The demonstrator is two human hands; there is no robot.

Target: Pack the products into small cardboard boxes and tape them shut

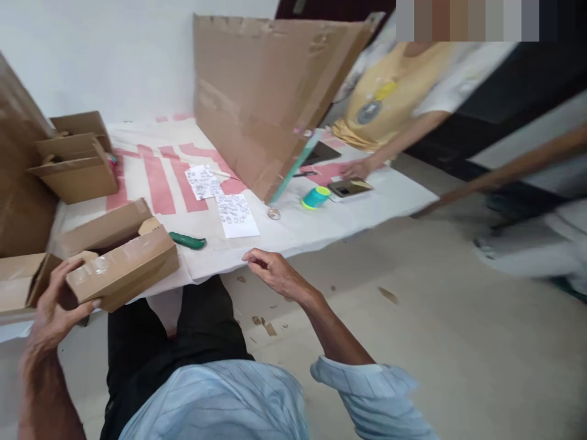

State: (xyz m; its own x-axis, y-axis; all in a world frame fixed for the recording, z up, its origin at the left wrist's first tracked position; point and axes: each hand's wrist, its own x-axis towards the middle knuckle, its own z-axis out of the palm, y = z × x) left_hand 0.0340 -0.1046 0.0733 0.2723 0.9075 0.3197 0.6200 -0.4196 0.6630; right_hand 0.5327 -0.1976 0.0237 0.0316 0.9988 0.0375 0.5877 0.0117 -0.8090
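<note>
My left hand (57, 305) grips the near-left end of a small open cardboard box (137, 263), fingers over the top and thumb along its front side. The box rests at the table's front edge, with strips of clear tape on its near flap. My right hand (270, 269) hovers by the table edge, fingers curled in, and no object shows in it. Between the hands, a curved green tool (188, 240), possibly a cutter, lies beside the box. Two sheets of paper with handwritten marks (238, 217) lie beyond it.
A large upright cardboard sheet (257, 98) stands across the table (206, 263). Near it are a small tape roll (274, 212), a teal-and-yellow cylinder (315, 197) and a phone (351, 188) under another person's hand (358, 168). More cardboard boxes (85, 177) stand left. Scraps (270, 330) litter the floor.
</note>
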